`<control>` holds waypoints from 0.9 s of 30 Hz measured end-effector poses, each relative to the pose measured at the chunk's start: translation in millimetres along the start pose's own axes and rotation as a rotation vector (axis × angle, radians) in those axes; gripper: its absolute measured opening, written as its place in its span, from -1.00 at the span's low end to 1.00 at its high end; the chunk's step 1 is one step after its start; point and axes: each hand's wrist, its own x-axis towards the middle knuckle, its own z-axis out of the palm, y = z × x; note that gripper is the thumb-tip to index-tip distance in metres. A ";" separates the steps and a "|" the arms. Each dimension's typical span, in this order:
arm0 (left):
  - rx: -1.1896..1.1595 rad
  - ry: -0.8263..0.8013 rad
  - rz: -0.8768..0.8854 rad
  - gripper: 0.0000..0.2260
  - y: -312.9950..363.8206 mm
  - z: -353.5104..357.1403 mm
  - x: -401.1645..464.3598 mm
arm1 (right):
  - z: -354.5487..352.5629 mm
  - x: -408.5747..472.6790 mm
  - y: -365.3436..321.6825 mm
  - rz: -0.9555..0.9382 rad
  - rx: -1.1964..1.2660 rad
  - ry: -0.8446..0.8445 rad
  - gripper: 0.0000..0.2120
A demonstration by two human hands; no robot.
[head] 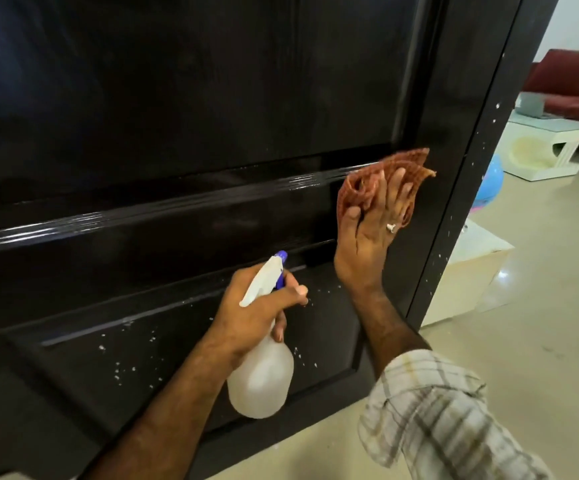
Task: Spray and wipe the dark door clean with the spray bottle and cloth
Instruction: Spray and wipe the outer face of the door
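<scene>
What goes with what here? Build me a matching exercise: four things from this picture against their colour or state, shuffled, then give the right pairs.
Things:
1. spray bottle
2. cloth
3. door
4. sleeve

States:
A. pale checked fabric, rolled up the right forearm
B. dark and glossy, flecked with white spots low down
C. reddish-brown, pressed to the door under the right hand
D. white with a blue nozzle, gripped by the left hand

Pairs: 1-D, 2-C, 3-B, 4-A

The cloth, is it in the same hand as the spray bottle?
No, the right hand presses the cloth on the door, while the left hand holds the spray bottle.
</scene>
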 end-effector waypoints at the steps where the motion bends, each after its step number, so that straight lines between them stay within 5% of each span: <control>1: 0.003 -0.008 -0.004 -0.85 -0.8 -1.4 -1.0 | 2.0 -18.4 17.4 0.034 0.004 0.024 -0.40; 7: -0.007 0.125 -0.328 -0.77 -65.1 -10.7 -36.7 | 18.6 -137.5 48.6 0.984 0.268 -0.054 0.01; 11: -0.055 0.202 -0.444 -0.72 -95.6 -32.7 -61.0 | 26.1 -98.6 4.5 1.272 0.360 0.182 -0.25; 13: -0.073 0.204 -0.392 -0.72 -81.6 -42.4 -64.7 | 25.4 -62.8 -46.2 1.164 0.298 0.181 -0.33; 16: -0.110 0.219 -0.221 -0.82 -46.0 -57.6 -59.0 | 27.2 -38.4 -118.2 0.621 0.275 0.063 -0.37; 20: -0.082 0.213 -0.051 -0.90 -14.3 -80.6 -52.0 | 37.0 -66.0 -92.9 -0.030 -0.043 -0.041 -0.41; 23: -0.046 0.203 -0.072 -0.87 -22.0 -88.8 -54.9 | 41.4 -136.2 -47.3 0.056 -0.169 -0.091 -0.30; 27: -0.015 0.237 -0.300 -0.80 -70.0 -84.3 -68.8 | 45.9 -216.3 -36.2 0.557 -0.064 -0.249 -0.13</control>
